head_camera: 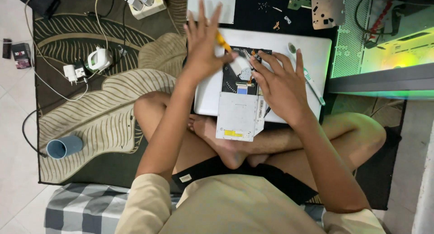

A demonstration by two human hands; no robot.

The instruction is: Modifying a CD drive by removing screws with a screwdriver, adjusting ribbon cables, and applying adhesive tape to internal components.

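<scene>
A white laptop (312, 44) lies upside down on the rug in front of my crossed legs, its bay open. A silver optical drive (237, 116) sticks out of the bay towards me, resting over my foot. My left hand (202, 46) hovers above the laptop's left part, fingers spread upward, with a yellow-handled screwdriver (222, 40) held by the thumb and palm. My right hand (280, 82) rests flat on the laptop, fingertips at the edge of the open bay (244, 69), holding nothing.
A white toothbrush (312, 82) lies on the laptop's right side. Small screws and a metal bracket (326, 7) sit on a dark mat behind. A power strip (145, 2), chargers (99, 60) and cables lie on the leaf-patterned rug (108, 116). A blue cup (64, 146) lies left. A lit computer case (398, 39) stands right.
</scene>
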